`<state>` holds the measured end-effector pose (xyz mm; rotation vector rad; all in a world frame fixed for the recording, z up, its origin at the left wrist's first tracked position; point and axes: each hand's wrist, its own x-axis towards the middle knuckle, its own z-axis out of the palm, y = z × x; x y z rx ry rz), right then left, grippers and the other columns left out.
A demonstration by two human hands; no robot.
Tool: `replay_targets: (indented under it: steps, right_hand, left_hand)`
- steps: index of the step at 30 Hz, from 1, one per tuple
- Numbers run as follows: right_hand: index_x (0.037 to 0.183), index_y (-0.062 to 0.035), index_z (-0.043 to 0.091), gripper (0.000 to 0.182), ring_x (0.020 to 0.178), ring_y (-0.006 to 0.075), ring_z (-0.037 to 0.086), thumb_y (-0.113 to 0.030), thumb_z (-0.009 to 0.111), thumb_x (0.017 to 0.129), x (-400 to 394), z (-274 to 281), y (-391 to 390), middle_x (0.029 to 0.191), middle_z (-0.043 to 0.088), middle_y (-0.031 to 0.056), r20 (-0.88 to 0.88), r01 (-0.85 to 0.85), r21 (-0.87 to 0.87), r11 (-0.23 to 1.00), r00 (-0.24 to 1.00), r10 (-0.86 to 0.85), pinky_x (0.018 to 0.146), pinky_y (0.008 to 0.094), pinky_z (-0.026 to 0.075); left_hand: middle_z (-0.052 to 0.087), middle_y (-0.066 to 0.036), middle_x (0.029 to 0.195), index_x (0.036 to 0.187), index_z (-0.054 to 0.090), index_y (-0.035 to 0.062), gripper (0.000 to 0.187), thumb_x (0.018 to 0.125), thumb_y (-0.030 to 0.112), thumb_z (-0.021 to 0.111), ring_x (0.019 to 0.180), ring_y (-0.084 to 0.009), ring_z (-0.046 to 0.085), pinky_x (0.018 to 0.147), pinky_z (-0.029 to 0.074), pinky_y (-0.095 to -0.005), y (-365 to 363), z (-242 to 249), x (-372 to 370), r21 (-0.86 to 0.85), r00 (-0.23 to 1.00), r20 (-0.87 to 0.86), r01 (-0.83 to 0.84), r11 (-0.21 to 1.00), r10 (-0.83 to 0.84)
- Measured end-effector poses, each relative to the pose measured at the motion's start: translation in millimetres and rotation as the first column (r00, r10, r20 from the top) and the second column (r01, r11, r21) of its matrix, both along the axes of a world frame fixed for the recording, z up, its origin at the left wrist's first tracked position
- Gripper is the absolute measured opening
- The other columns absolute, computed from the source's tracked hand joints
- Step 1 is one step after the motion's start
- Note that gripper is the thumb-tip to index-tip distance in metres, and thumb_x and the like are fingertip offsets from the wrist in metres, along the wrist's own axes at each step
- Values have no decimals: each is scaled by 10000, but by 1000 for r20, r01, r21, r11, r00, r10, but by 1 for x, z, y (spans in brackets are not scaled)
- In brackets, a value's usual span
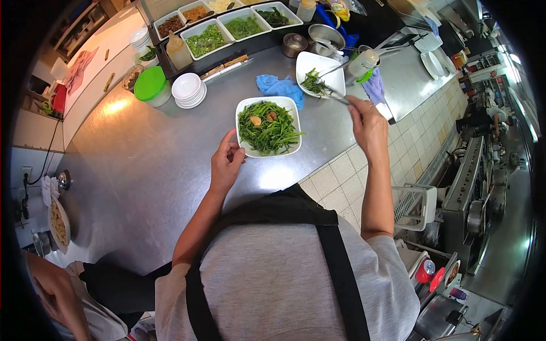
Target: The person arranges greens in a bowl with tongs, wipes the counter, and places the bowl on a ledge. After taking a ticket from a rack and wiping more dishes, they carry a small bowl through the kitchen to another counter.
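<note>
A square white bowl (pixel 296 149) full of cooked leafy greens (pixel 264 133), with two brownish pieces on top, sits on the steel counter in front of me. My left hand (pixel 228 161) grips its lower left corner, thumb at the rim and fingers curled. In my right hand (pixel 368 124) is a long metal utensil (pixel 339 98); its far end reaches into a second white dish (pixel 335 63) holding a few greens. Another thin metal handle leans in that dish. A crumpled blue cloth (pixel 278 86) lies between the two dishes.
Trays of chopped toppings (pixel 206 42) line the counter's back. Small stacked white dishes (pixel 188 89) and a green-lidded tub (pixel 152 85) stand left. A squeeze bottle (pixel 363 63) and metal pot (pixel 326 38) are behind the second dish. Another person's arm (pixel 57 292) shows lower left.
</note>
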<state>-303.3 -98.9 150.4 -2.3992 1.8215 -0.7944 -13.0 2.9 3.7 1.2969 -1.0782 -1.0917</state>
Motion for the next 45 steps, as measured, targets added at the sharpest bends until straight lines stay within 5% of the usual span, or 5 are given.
replay_targets:
  steps: [7, 23, 29, 38, 45]
  right_hand:
    - [1088, -97, 662, 246, 619, 273, 570, -81, 627, 844, 36, -18, 30, 766, 585, 116, 153, -434, 170, 885, 899, 411, 604, 369, 471]
    - [1074, -110, 660, 257, 618, 258, 580, -109, 636, 819, 50, -12, 55, 729, 560, 87, -92, -425, 111, 898, 895, 436, 579, 376, 479]
    - [1068, -129, 661, 256, 619, 244, 584, -120, 636, 814, 52, -32, 59, 721, 564, 74, -182, -459, 136, 878, 860, 478, 574, 371, 478]
    - [1069, -137, 654, 243, 602, 256, 586, -126, 627, 828, 48, -24, 59, 724, 573, 58, -253, -346, 41, 937, 904, 345, 547, 373, 479]
    - [990, -79, 672, 155, 638, 267, 599, -90, 616, 846, 42, -25, 45, 726, 591, 93, -34, -276, 60, 959, 960, 279, 580, 372, 486]
  left_hand:
    - [613, -66, 876, 1373, 409, 35, 510, 887, 23, 563, 731, -95, 587, 655, 515, -247, 0, 0, 1, -11, 1000, 16, 7, 1000, -6]
    - [607, -123, 889, 1473, 117, 1, 780, 862, 21, 601, 754, -185, 645, 636, 542, -285, 5, -9, -14, 140, 942, -315, 172, 975, -121]
    - [613, -139, 940, 1478, 150, 34, 706, 915, 133, 564, 752, -193, 647, 647, 545, -305, 7, 4, -13, 300, 883, -464, 238, 924, -77]
    - [612, -66, 989, 1410, 389, 57, 500, 927, 110, 508, 703, -114, 586, 581, 520, -249, -43, 0, 16, 182, 974, -226, 40, 982, 2]
    - [623, -75, 987, 1379, 430, 30, 494, 892, 42, 506, 714, -105, 594, 585, 526, -236, -44, -3, 15, 157, 985, -174, 47, 986, -19]
